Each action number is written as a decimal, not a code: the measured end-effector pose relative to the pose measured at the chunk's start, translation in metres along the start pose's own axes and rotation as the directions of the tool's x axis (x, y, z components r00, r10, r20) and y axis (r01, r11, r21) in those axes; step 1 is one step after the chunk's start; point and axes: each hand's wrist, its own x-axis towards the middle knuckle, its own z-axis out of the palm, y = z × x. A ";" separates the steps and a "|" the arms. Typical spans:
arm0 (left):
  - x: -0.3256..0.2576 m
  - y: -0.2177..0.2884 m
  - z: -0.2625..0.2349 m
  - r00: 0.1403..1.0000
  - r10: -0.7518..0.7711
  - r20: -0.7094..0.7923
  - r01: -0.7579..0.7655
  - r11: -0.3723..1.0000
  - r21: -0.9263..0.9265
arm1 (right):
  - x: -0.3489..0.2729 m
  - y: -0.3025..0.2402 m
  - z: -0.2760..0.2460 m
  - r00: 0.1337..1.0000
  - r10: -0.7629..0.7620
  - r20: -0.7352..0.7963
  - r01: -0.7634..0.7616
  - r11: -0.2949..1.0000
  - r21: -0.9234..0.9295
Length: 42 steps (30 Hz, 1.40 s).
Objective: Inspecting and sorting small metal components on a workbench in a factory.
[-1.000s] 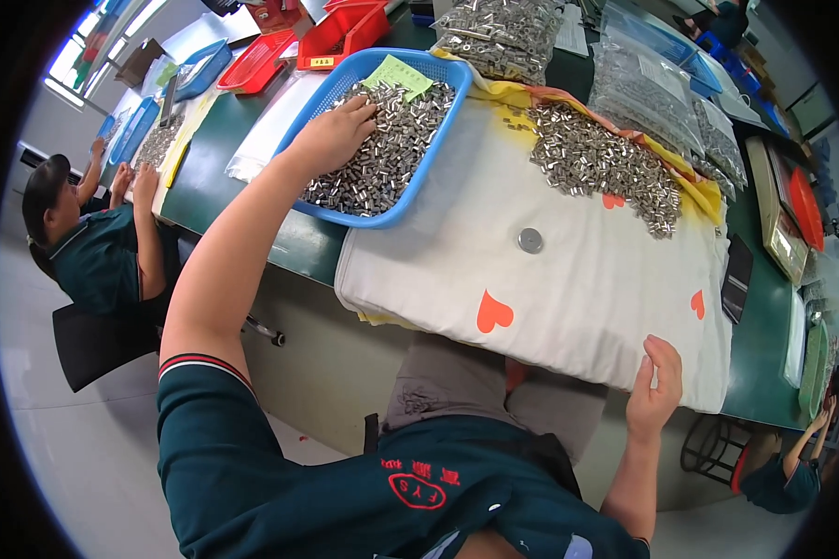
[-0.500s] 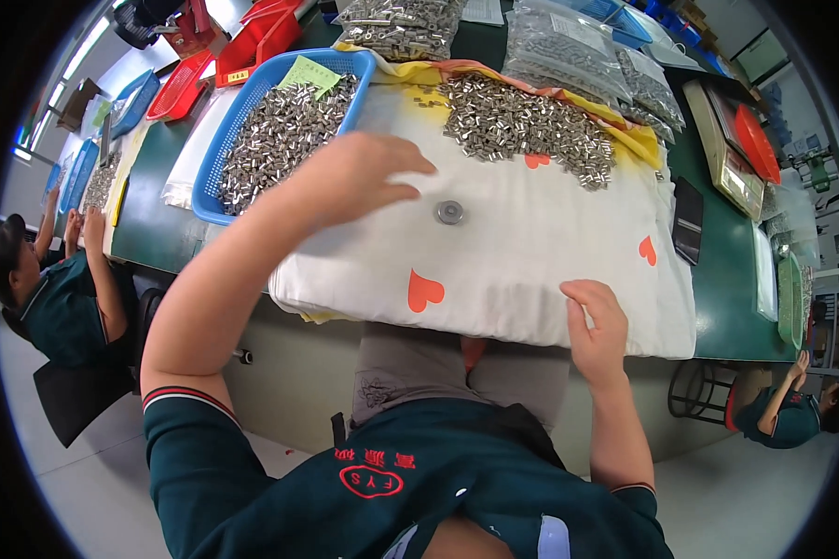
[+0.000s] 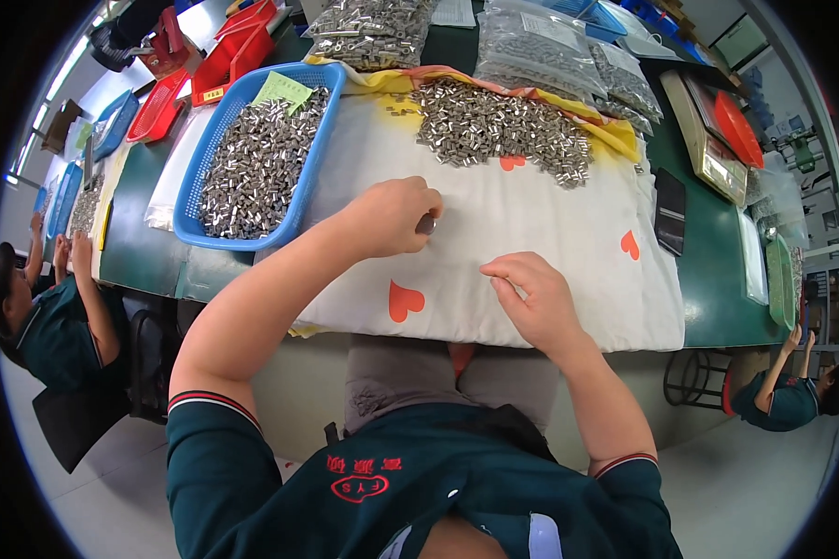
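My left hand [image 3: 393, 216] is over the middle of the cloth-covered pad [image 3: 494, 210], fingers curled round a small round metal piece [image 3: 426, 224] whose edge shows at the fingertips. My right hand [image 3: 533, 296] hovers above the near part of the pad with thumb and forefinger close together. What those fingertips hold, if anything, is too small to make out. Beyond both hands lies a loose heap of short metal tubes [image 3: 494, 121]. To the left stands a blue basket [image 3: 185, 210] filled with similar metal pieces, with a green paper slip [image 3: 283, 90] on top.
Bags of metal parts [image 3: 536, 51] line the back of the green table [image 3: 708, 298]. A dark phone-like slab [image 3: 669, 212] lies right of the pad. Red trays [image 3: 158, 107] stand at the back left. Co-workers sit at far left and far right.
My left hand has come down and right, closing on the round metal piece that lay on the cloth. My right hand has moved left, toward it.
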 end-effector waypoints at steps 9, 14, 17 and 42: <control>-0.006 -0.009 0.008 0.990 -0.138 0.032 0.085 0.400 -0.913 | 0.083 0.044 0.001 0.973 0.087 -0.212 -0.140 0.958 -0.250; 0.035 0.018 0.021 0.990 -0.139 0.012 -0.016 -0.196 -0.980 | 0.118 0.065 0.020 0.967 0.045 -0.251 -0.151 0.894 -0.422; 0.045 0.010 0.034 0.996 -0.091 -0.018 -0.047 -0.331 -0.942 | 0.118 0.072 0.023 0.963 -0.029 -0.269 -0.102 0.882 -0.460; 0.050 -0.003 0.043 0.996 -0.094 -0.008 -0.032 -0.258 -0.966 | 0.084 0.048 -0.016 0.980 0.198 -0.029 -0.165 0.881 0.443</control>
